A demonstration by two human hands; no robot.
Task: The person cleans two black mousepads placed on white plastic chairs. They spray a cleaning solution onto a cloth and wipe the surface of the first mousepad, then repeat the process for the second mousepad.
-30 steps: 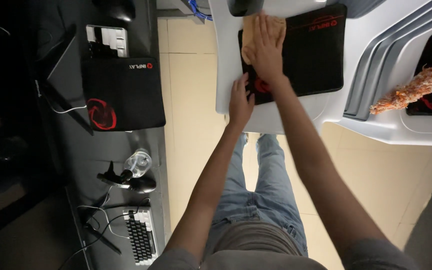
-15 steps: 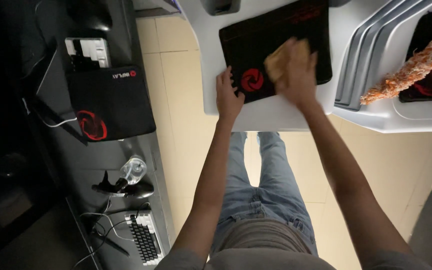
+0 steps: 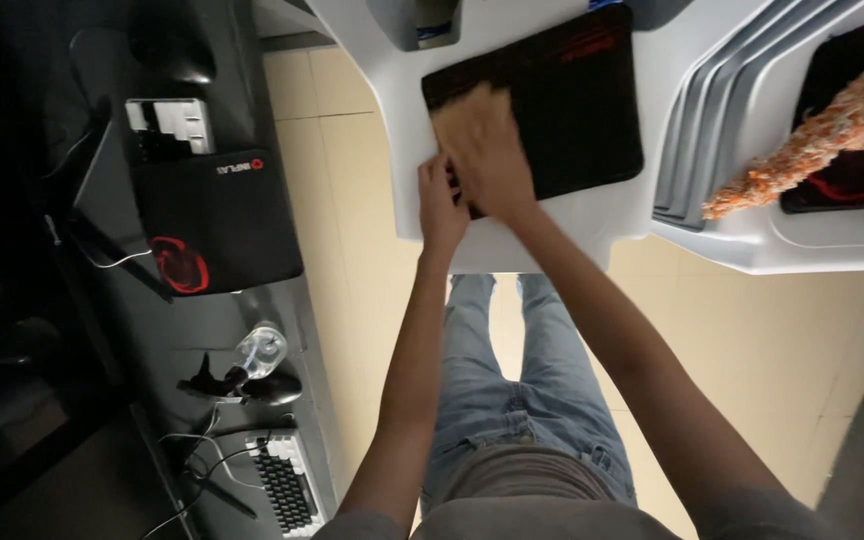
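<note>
Tan cloth [image 3: 460,118] under flat right hand [image 3: 492,155] on black mat [image 3: 562,105], left hand [image 3: 440,200] grip apart, steadying mat edge

Taking the black mouse pad [image 3: 562,110] on the white desk [image 3: 552,235] as landmark: its left part is taken up by the right hand [image 3: 487,150] pressing a tan cloth [image 3: 457,115], and the left hand [image 3: 440,195] sits on its lower-left corner. The pad's middle and right stretch lie bare. Above its upper-left corner a grey holder [image 3: 417,20] blocks the way. To its right, raised grey ridges [image 3: 707,130] stand between it and an orange duster [image 3: 817,135]. Below it runs a bare strip of desk.
</note>
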